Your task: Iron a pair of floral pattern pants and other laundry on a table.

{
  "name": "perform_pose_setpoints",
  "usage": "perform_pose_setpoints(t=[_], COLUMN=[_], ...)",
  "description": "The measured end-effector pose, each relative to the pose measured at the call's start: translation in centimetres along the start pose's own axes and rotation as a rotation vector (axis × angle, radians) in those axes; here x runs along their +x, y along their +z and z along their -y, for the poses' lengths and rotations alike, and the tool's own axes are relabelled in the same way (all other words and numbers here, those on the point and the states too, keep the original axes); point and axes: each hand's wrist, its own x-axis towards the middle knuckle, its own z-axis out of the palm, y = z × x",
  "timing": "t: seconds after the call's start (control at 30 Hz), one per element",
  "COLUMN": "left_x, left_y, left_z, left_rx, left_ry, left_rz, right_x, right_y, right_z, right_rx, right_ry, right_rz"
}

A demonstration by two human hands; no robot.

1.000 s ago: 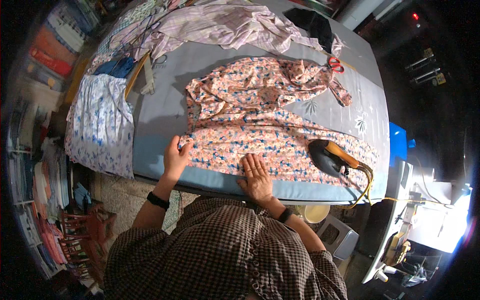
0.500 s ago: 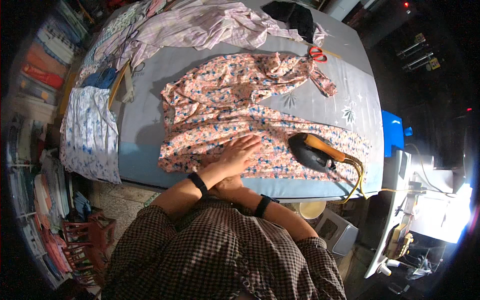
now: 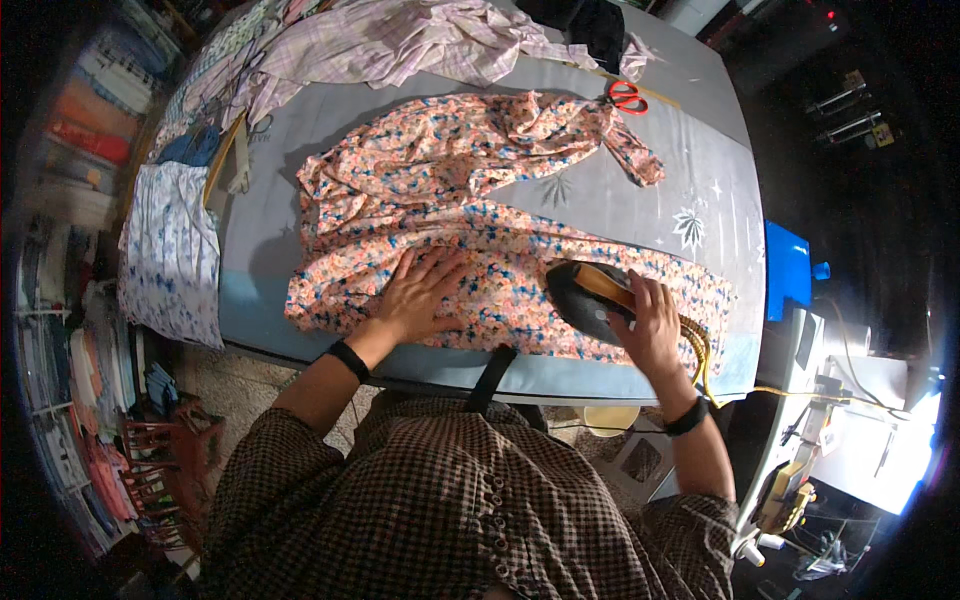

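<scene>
A pink floral garment (image 3: 500,285) lies spread over the grey padded table, its upper part bunched and the near part smoothed flatter. My left hand (image 3: 418,295) rests on the near part, fingers spread against the cloth. At the right, my right hand (image 3: 650,325) is closed round the wooden handle of a black iron (image 3: 568,298). The iron stands on the garment, its tip pointing left and away from me. A yellowish braided cord (image 3: 705,365) runs from its back over the table's edge.
Red-handled scissors (image 3: 627,97) lie beyond the garment. A plaid cloth (image 3: 400,45) is heaped along the far side. White-and-blue pleated fabric (image 3: 170,250) hangs over the left edge. Past the right edge are a blue container (image 3: 787,270) and a bright white worktop (image 3: 860,460).
My hands, crossed together before, have parted. The left moved left and lies flat on the garment; the right swung right and took hold of the iron's handle.
</scene>
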Motion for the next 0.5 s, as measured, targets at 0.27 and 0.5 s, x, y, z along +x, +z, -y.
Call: perform_pose_setpoints(t=[0.27,0.5], left_x=[-0.3,-2.7], left_y=[-1.2,1.6], left_z=[-0.8,-8.6], left_rx=[-0.019,-0.595], left_ry=[-0.019,0.29], left_rz=[-0.01,-0.071], right_x=[4.5,6.2], right_y=[1.8,4.9], right_z=[-2.7,4.4], right_rx=[0.037,0.048], right_ry=[0.023,-0.269], right_rz=[0.673,0.743])
